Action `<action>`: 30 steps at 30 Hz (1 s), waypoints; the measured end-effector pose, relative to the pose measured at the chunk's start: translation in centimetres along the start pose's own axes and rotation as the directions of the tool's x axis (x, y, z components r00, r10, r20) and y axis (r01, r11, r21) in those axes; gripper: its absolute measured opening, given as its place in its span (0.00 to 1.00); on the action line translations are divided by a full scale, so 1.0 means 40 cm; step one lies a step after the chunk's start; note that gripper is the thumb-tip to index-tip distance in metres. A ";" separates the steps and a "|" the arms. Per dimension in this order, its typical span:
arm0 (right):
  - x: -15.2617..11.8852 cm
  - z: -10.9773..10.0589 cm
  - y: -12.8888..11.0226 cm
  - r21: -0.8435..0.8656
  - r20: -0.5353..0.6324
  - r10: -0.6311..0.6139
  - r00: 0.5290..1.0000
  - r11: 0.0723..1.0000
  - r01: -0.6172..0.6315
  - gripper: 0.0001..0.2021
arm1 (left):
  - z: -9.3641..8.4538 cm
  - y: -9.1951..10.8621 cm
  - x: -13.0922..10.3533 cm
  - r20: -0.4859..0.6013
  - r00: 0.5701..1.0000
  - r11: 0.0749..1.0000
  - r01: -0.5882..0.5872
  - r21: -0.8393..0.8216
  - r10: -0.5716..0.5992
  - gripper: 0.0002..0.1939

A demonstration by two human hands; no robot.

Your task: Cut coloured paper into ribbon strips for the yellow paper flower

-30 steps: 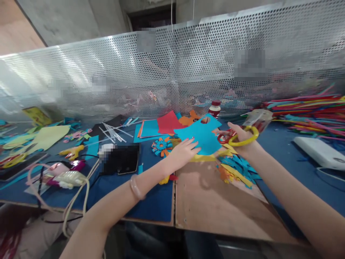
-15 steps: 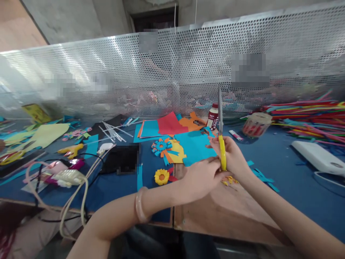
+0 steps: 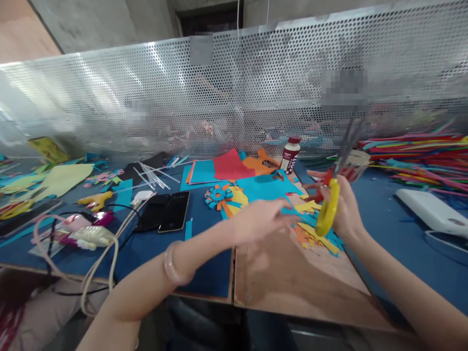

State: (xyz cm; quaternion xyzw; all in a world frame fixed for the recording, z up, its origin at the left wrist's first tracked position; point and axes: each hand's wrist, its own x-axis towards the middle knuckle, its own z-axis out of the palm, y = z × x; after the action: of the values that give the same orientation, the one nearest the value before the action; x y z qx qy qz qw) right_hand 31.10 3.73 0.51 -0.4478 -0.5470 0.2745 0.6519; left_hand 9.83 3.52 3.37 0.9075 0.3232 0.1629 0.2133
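My right hand [image 3: 347, 212] is closed around a pair of scissors [image 3: 328, 207] with yellow and red handles. The blades point up and away and are blurred by motion. My left hand [image 3: 261, 222], a pale bangle on its forearm, reaches over the wooden board with its fingers stretched out and nothing visible in them. Just beyond its fingertips lie yellow, orange and blue paper scraps [image 3: 310, 234]. A blue sheet [image 3: 259, 187] lies behind that hand. Left of the sheet is a blue and orange paper flower [image 3: 219, 194], beside a cut yellow paper piece [image 3: 239, 196].
A bottle [image 3: 290, 156] stands near the perforated metal screen [image 3: 234, 92]. Coloured strips [image 3: 420, 158] and a white device [image 3: 431, 212] with a cord are at right. Phone [image 3: 174, 210], glue gun [image 3: 95, 201], clear sticks [image 3: 153, 175] and tangled cables [image 3: 109, 253] occupy the left.
My hands have moved apart. The right hand carried the scissors rightward and tilted them, uncovering the scrap pile. My left hand's fingers have opened, and its forearm now covers the yellow flower.
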 end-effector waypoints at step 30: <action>0.013 -0.022 0.032 0.419 0.156 0.448 0.880 0.777 -0.470 0.10 | 0.063 -0.222 0.094 0.172 0.915 0.606 0.374 -0.702 -0.366 0.28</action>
State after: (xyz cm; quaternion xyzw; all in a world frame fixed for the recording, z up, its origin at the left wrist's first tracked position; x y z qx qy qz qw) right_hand 32.23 4.49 -0.38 -0.3998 -0.3594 0.5529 0.6366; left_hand 9.10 11.51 -2.57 0.6635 0.4116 0.2243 0.5832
